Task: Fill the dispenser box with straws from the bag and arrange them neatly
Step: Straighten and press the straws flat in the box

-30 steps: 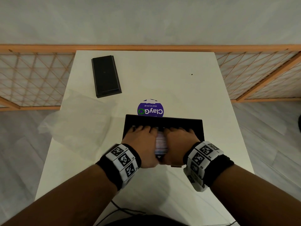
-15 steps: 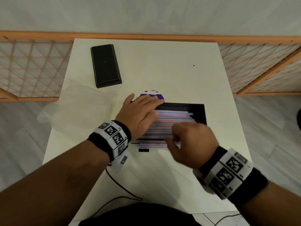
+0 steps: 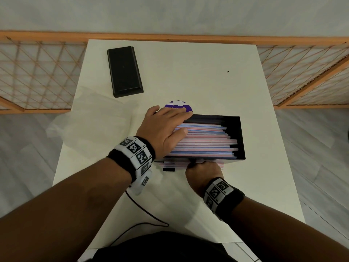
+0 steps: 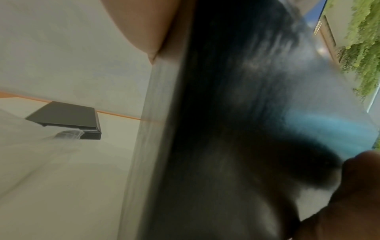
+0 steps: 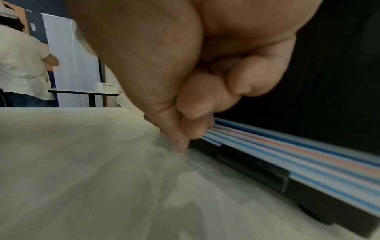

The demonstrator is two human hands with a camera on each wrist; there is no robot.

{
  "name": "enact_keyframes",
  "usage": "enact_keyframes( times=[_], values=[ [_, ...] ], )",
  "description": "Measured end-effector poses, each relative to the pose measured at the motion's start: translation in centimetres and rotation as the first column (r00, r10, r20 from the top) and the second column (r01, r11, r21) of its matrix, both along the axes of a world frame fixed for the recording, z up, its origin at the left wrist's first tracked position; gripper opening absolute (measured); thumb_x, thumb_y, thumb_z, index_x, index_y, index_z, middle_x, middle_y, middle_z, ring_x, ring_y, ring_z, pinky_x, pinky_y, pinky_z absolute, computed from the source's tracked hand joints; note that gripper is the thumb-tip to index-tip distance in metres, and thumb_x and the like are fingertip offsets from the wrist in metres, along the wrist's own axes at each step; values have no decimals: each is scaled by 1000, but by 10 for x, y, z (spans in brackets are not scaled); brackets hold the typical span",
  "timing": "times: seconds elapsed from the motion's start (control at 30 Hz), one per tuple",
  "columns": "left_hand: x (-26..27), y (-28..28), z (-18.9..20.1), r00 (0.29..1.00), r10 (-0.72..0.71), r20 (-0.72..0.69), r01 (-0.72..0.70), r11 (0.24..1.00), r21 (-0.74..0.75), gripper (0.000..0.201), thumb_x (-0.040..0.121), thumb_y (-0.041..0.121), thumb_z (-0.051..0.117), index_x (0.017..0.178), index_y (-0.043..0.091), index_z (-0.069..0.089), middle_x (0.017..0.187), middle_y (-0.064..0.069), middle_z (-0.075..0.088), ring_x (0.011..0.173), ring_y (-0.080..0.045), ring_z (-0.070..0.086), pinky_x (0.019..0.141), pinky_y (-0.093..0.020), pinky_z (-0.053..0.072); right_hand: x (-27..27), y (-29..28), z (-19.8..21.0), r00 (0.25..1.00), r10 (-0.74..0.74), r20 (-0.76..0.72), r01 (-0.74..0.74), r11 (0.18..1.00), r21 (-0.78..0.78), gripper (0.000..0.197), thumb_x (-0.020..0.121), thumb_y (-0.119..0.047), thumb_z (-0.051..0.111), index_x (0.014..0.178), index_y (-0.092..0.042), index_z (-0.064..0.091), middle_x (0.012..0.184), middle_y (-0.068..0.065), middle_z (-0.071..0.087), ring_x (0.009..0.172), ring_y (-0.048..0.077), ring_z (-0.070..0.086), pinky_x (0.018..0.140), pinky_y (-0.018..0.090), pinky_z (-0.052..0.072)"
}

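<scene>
The black dispenser box (image 3: 237,133) stands open at the table's middle, with striped blue, red and white straws (image 3: 205,140) lying lengthwise in it, their right ends uneven. My left hand (image 3: 166,125) lies flat on the straws' left end, fingers straight toward the box's far wall. My right hand (image 3: 204,169) is at the box's front, fingers curled. In the right wrist view its thumb and fingertips (image 5: 193,129) pinch the straws (image 5: 287,155) that lie in the low front tray. The left wrist view shows only the blurred dark box wall (image 4: 216,129).
The box's black lid (image 3: 124,71) lies at the back left. A crumpled clear bag (image 3: 90,125) covers the table's left side. A purple round sticker (image 3: 178,105) peeks out behind the box. A black cable (image 3: 143,210) trails near the front edge. Wooden lattice railings flank the table.
Both hands were held together round a straw bundle over the box. The straws now lie spread in the box, the left hand rests on them, and the right hand has dropped to the front tray.
</scene>
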State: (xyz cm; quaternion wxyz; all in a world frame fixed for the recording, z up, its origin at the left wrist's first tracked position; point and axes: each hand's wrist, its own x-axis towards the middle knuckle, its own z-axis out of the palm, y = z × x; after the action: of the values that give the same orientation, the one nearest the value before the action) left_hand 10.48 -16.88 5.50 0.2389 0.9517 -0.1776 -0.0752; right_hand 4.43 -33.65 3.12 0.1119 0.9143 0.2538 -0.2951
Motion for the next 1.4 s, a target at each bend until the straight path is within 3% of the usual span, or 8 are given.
enact_keyframes(
  times=[0.27,0.53,0.7,0.83,0.93,1.17,1.27,1.4],
  values=[
    [0,-1,3,1000,-12,12,11,999,34,68,90,55,24,148,29,47,151,6,50,137,-17,45,117,-46,20,0,-5,-23,989,-18,148,-1,992,127,21,42,0,77,41,-4,56,41,11,53,31,30,51,33,38,45],
    [0,0,1,1000,-25,16,24,999,29,69,90,56,22,149,30,45,154,5,48,140,-16,42,118,-45,18,-5,-9,-9,973,24,229,-80,968,239,24,42,3,75,43,-7,53,36,5,45,26,25,44,32,35,46],
    [-5,3,24,993,58,-105,-90,939,-332,70,91,61,24,141,24,56,146,9,53,143,-11,36,123,-47,5,-10,-15,56,897,-22,441,-186,887,423,16,50,-1,56,42,-13,48,34,3,43,24,24,41,33,24,33],
    [-7,4,61,998,55,34,-29,855,-519,56,100,41,35,102,-3,69,101,-22,68,104,-25,56,105,-45,38,16,-21,96,865,-64,499,-147,917,372,12,50,-4,56,43,-12,50,34,7,46,25,26,46,35,28,40],
    [-1,-4,57,992,37,121,13,923,-384,56,101,39,34,101,-6,68,98,-24,69,96,-33,59,89,-46,43,43,-9,103,915,60,398,-138,976,169,21,60,-2,66,54,-13,49,47,9,55,38,31,57,43,34,45],
    [-9,-15,1,997,-16,77,5,990,140,71,99,56,15,150,16,42,156,-8,43,147,-27,33,121,-52,14,-4,-21,69,937,-41,346,-112,904,411,26,68,-30,71,54,-17,54,48,5,55,36,30,52,43,25,31],
    [-11,-15,-1,996,-21,88,9,991,135,67,101,55,17,151,18,41,156,-6,43,147,-25,33,122,-50,13,-22,-41,20,987,-131,93,102,957,272,23,89,-36,53,80,-18,64,80,5,68,71,35,67,58,32,43],
    [-10,-16,-1,995,-19,98,5,990,139,68,101,56,15,150,17,43,155,-5,45,146,-24,35,122,-49,15,-13,-78,-33,765,-641,-62,610,692,386,35,92,-47,52,69,-23,62,79,3,73,82,32,68,64,27,37]
  ],
)
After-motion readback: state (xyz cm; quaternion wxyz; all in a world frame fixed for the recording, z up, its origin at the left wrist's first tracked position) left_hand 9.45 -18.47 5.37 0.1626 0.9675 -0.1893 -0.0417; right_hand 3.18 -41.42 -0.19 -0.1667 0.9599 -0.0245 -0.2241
